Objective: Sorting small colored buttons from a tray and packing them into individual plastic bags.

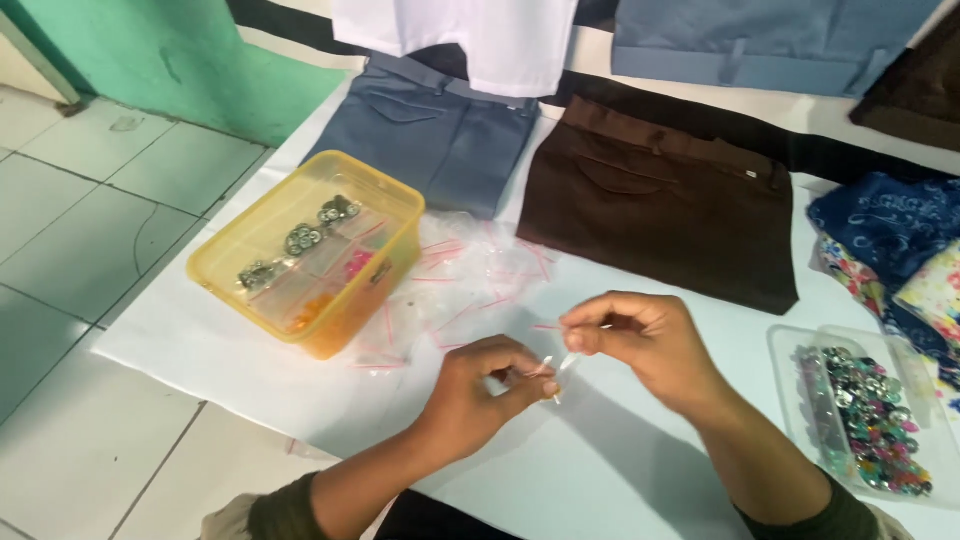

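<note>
Left hand (478,392) and right hand (640,340), wrists bent inward above the white counter (620,470), each close a fingertip grip on one small clear bag (556,372) between them.

Bare tabletop (620,470) between flanking tubs (310,250)

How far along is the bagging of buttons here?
Done: several filled small bags lie in the yellow tub. In hand: the left hand and right hand both pinch one small clear bag; its contents are too small to tell. Left: empty bags on the table and a clear tray full of loose buttons.
</note>
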